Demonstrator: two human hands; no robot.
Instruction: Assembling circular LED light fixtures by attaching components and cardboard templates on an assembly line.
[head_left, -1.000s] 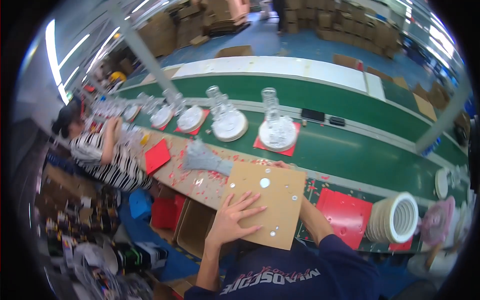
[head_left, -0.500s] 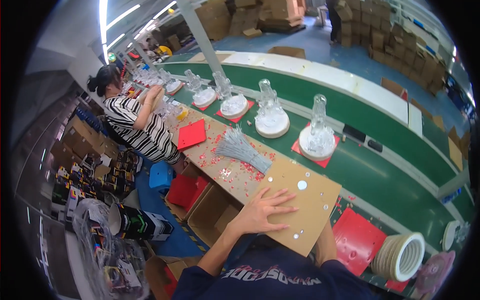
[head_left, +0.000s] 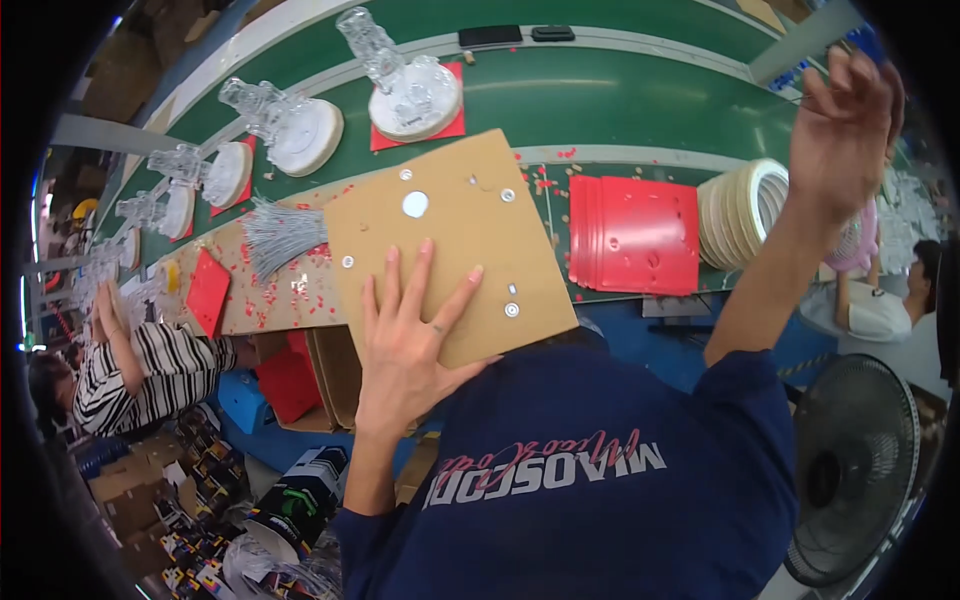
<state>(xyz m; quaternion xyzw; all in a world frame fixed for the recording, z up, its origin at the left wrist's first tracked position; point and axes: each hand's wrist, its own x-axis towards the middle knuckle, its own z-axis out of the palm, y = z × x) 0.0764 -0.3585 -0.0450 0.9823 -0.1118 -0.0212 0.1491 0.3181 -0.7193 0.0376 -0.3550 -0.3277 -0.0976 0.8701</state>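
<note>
Head view: I see left hand (head_left: 405, 335) spread flat on tan board (head_left: 455, 225), fingers apart, its grip released. Board sits between navy shirt (head_left: 570, 450) and green conveyor (head_left: 600, 110), with metal eyelets and round hole showing. Right hand (head_left: 838, 145) raised well apart from board, fingers bent; I cannot tell whether its grip pinches anything. Grey wire bundle (head_left: 285, 240) on table (head_left: 255, 318), just left of board. Red sheets (head_left: 645, 235) right of board, beside pale rings (head_left: 722, 225).

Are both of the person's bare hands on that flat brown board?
No, the left hand rests on the flat brown board, while the right hand is up, apart from it.
</note>
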